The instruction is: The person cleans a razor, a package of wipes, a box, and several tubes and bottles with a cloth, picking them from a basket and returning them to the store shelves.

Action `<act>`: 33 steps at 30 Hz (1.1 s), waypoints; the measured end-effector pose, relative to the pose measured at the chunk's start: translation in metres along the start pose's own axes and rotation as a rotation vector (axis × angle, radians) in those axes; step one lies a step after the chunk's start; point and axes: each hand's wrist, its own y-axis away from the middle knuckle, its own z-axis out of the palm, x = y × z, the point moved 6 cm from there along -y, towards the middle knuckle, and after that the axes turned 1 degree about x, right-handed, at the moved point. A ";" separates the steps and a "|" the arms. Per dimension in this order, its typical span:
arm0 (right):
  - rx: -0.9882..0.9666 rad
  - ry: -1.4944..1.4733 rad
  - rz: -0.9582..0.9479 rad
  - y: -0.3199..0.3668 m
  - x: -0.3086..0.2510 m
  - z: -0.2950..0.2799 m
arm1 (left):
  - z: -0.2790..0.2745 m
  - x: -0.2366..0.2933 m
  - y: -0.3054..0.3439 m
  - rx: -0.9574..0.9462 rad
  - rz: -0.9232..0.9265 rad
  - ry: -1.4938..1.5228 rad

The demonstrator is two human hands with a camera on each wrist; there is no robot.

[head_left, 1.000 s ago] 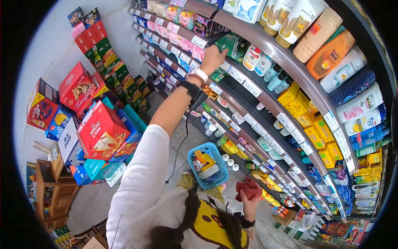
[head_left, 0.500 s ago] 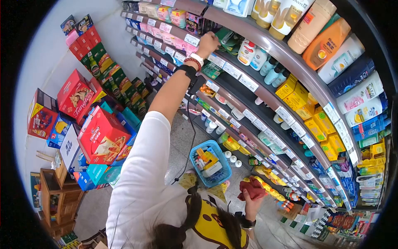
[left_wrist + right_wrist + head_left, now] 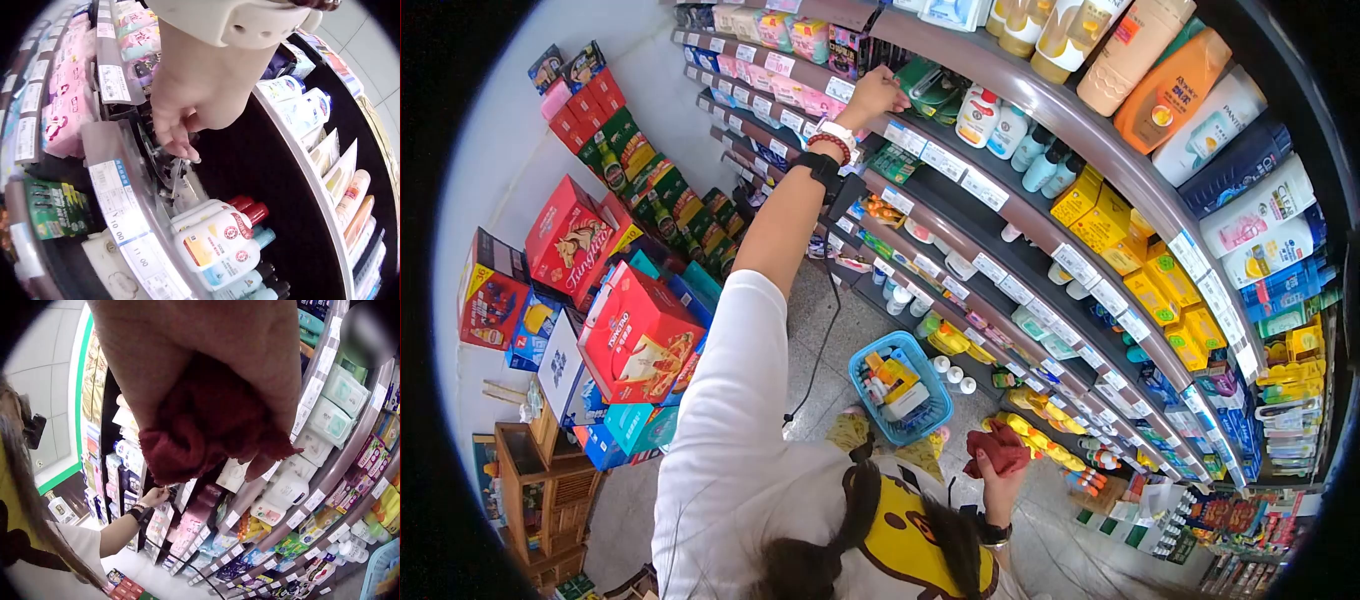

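Note:
My left hand (image 3: 875, 97) reaches to the shelf and pinches the edge of a green pack (image 3: 928, 88), left of the white lotion bottles (image 3: 978, 116). In the left wrist view the curled fingers of the left hand (image 3: 194, 103) meet at clear plastic packaging (image 3: 187, 190) behind the price strip; its contents are unclear. Lowered in front of my body, my right hand (image 3: 1000, 490) grips a crumpled dark red cloth (image 3: 998, 450). The same cloth (image 3: 212, 419) hangs bunched under the palm in the right wrist view.
Curved shelves carry pink packs (image 3: 69, 112), shampoo bottles (image 3: 1165, 90) and yellow boxes (image 3: 1095, 205). A blue basket (image 3: 938, 412) with goods stands on the floor near my feet. Stacked beer cartons (image 3: 640, 335) rise at left. A dark cable (image 3: 818, 365) hangs below my left wrist.
The head view has shifted a little. My left hand has moved slightly up and left along the shelf edge, its fingers drawn together at the green pack. My right hand still holds the cloth.

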 end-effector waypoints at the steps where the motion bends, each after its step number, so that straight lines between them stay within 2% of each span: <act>1: -0.012 -0.007 0.014 0.000 -0.003 0.003 | -0.002 -0.001 0.002 -0.004 -0.017 0.025; 3: -0.036 -0.021 0.041 0.000 -0.009 0.008 | -0.008 -0.001 0.006 0.005 -0.013 0.056; 6: -0.041 0.033 -0.031 -0.001 -0.003 0.007 | -0.018 -0.001 0.012 0.045 0.051 0.046; 9: -0.023 0.041 -0.034 0.000 0.003 0.005 | -0.018 -0.001 0.018 -0.014 0.123 0.080; 12: -0.079 0.030 0.082 0.002 0.004 0.008 | -0.016 -0.003 0.019 -0.029 0.112 0.143; 15: -0.060 0.004 -0.028 0.000 0.005 0.012 | -0.009 -0.007 0.017 -0.013 0.054 0.021; 19: -0.061 -0.022 -0.006 0.003 0.002 0.018 | -0.002 -0.012 0.010 -0.001 0.026 0.034; 24: -0.087 0.024 0.088 0.008 0.006 0.019 | 0.014 -0.008 0.003 0.092 0.091 -0.162; 28: -0.112 0.028 0.018 0.006 0.014 0.017 | 0.013 -0.033 -0.023 0.133 0.217 -0.336; 29: -0.121 0.050 0.013 0.005 0.013 0.018 | 0.015 -0.041 -0.024 0.097 0.159 -0.268; 31: -0.120 0.060 0.013 0.006 0.012 0.019 | 0.023 -0.023 -0.008 0.030 0.045 -0.133; 33: -0.098 0.036 0.022 0.008 0.012 0.020 | 0.023 -0.003 0.000 0.049 0.056 -0.289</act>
